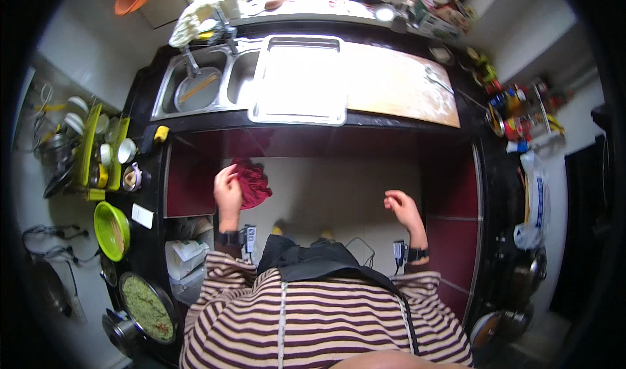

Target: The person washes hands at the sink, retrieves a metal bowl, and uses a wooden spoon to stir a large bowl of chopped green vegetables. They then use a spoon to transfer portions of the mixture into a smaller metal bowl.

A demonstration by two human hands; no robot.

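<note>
My left hand [228, 193] hangs in the air on the left, holding nothing, its fingers loosely bent. Below it, a dark red cloth [255, 185] lies crumpled on the floor. My right hand [402, 210] is raised on the right, also with nothing in it, thumb and fingers a little curled. Across the counter in front of me, a rectangular metal tray [299, 82] partly covers the right sink basin and meets a wooden board [391, 87] dusted with white powder. A metal utensil [437, 79], perhaps a spoon, rests on the board's right side. Neither hand touches these.
In the left sink basin [166, 87] sits a round pan [200, 92] with wooden sticks. On the left counter stand a lime-green bowl [108, 237], a large bowl of chopped green filling [146, 305] and a green dish rack [90, 149]. Bottles [513, 100] crowd the right corner.
</note>
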